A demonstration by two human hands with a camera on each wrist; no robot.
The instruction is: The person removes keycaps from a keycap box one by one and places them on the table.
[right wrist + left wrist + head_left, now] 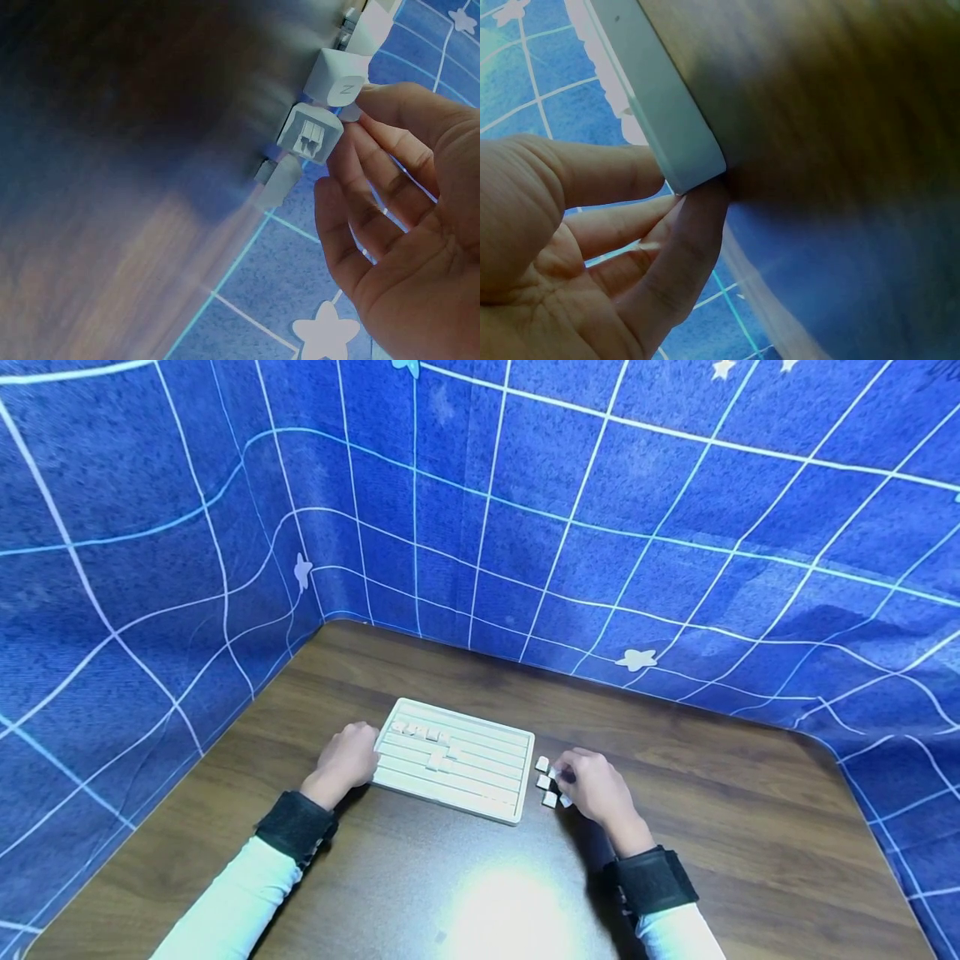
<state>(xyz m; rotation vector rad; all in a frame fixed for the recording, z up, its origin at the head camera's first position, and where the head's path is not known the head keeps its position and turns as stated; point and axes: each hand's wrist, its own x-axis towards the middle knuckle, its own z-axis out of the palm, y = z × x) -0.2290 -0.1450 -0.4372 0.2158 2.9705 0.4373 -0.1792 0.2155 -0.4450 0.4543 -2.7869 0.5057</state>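
Observation:
My left hand grips the left end of a white ridged tray; in the left wrist view the thumb and a finger pinch the tray's corner. Several small white keycaps sit in a row along the tray's upper ridges, with a few more lower down. Right of the tray, my right hand reaches into a small group of loose keycaps. Its thumb and forefinger pinch a keycap, mostly hidden by the fingers. Close by are a keycap marked N and one showing its hollow underside.
Both hands work above a brown wooden table. A blue cloth with grid lines and stars stands along the table's back and sides. Bright glare lies on the table near its front.

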